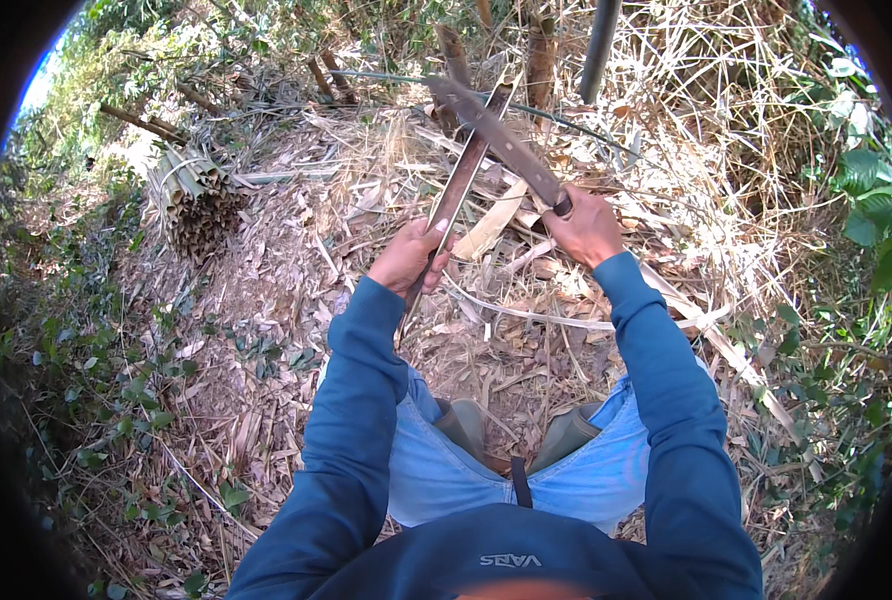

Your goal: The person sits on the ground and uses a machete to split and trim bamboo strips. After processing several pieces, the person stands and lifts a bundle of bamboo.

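My left hand is closed around a long split bamboo strip, which slants up and away to the right. Its brown inner face shows, and its lower end runs down past my wrist. In my right hand is a machete, gripped at the handle, its broad dark blade pointing up and to the left. The blade crosses the strip near the strip's far end; whether the two touch I cannot tell. Most of the machete's handle is hidden inside my fingers.
A tied bundle of cut bamboo pieces lies at the far left. Several cut stumps and a dark upright pole stand ahead. Pale bamboo shavings and dry leaves cover the ground. Green plants grow on the right.
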`<state>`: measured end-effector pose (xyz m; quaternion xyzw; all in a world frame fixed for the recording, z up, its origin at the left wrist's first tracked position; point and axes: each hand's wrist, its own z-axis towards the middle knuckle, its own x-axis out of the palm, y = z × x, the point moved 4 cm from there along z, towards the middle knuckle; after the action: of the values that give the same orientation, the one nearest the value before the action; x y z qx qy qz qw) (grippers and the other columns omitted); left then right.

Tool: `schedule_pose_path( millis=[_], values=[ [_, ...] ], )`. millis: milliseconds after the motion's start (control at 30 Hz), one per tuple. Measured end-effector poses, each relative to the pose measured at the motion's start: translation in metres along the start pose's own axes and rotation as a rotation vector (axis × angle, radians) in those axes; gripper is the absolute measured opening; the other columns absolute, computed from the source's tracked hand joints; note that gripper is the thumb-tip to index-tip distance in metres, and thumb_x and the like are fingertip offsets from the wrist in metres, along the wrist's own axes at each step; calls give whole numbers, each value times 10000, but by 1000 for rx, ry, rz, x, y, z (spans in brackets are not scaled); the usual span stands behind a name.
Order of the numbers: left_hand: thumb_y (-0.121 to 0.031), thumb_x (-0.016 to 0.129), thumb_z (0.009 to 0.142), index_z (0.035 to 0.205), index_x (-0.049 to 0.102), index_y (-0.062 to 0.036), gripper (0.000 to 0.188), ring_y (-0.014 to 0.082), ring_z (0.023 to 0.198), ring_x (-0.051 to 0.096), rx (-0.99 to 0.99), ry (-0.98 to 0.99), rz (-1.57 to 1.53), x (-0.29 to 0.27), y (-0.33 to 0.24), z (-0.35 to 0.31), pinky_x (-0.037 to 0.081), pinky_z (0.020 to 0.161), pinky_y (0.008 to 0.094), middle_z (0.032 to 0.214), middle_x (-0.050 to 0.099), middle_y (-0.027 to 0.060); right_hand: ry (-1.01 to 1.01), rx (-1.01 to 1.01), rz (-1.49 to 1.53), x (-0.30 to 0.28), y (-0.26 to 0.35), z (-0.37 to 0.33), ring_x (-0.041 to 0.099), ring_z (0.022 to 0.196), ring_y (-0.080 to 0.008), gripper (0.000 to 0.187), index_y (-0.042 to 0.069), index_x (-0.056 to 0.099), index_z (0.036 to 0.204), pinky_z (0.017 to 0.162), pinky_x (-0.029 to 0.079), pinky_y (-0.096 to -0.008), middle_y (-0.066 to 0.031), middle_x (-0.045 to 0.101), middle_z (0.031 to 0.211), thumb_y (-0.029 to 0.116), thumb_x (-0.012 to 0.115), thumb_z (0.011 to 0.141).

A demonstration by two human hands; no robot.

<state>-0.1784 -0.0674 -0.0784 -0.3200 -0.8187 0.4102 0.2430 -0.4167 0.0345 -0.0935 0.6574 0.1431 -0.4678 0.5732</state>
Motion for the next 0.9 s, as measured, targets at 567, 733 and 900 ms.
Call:
schedule_pose_path(
  millis=[567,733,900],
  values=[
    [-243,472,994,947,605,34,312,273,486,609,157,-414,636,-9,-5,22,488,497,414,596,600,161,5,145,39,-18,15,-8,658,706,-366,296,61,629,852,711,512,-458,-201,659,739,348,615,780],
    [-230,517,943,895,638,21,282,486,767,595,413,-516,969,1,2,23,464,731,541,758,631,277,160,-101,-195,16,18,-16,660,701,-365,296,81,599,836,677,526,-476,-187,656,720,375,597,805],
    [-230,542,933,872,632,16,269,476,754,603,383,-511,1143,12,4,8,463,718,543,753,626,283,28,161,-81,3,-19,8,654,665,-359,323,88,634,947,655,508,-471,-175,654,711,364,596,784]
  ],
)
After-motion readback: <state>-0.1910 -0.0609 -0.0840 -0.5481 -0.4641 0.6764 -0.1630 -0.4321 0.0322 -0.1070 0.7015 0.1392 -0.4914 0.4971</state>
